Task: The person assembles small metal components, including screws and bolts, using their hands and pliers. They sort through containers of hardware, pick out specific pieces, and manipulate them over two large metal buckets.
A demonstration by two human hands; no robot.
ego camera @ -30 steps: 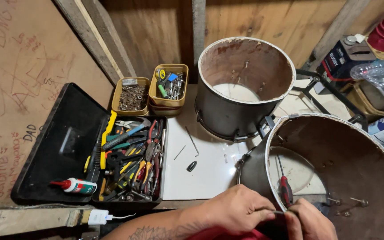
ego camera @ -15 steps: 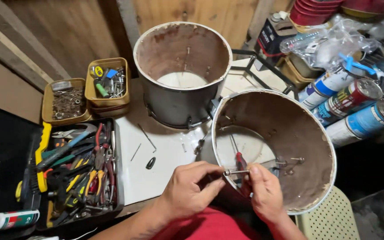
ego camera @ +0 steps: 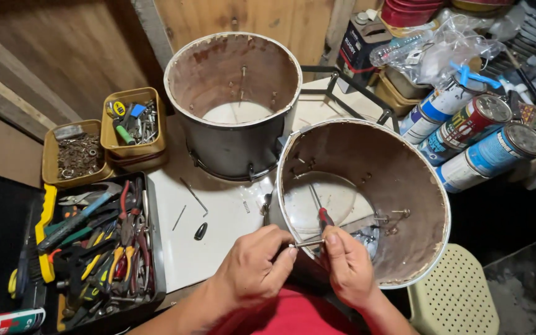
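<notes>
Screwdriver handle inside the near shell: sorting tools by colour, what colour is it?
Red screwdriver handle, head view.

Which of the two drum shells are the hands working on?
The nearer shell, tilted toward the person. The left hand and right hand pinch a thin rod at its rim. The farther shell stands upright on the table, untouched.

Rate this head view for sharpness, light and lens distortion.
Head view: sharp on both hands, left and right, and the near drum shell; even light, no harsh glare; floor corner falls dark; wide lens bends edges, so the cans lean outward.
</notes>
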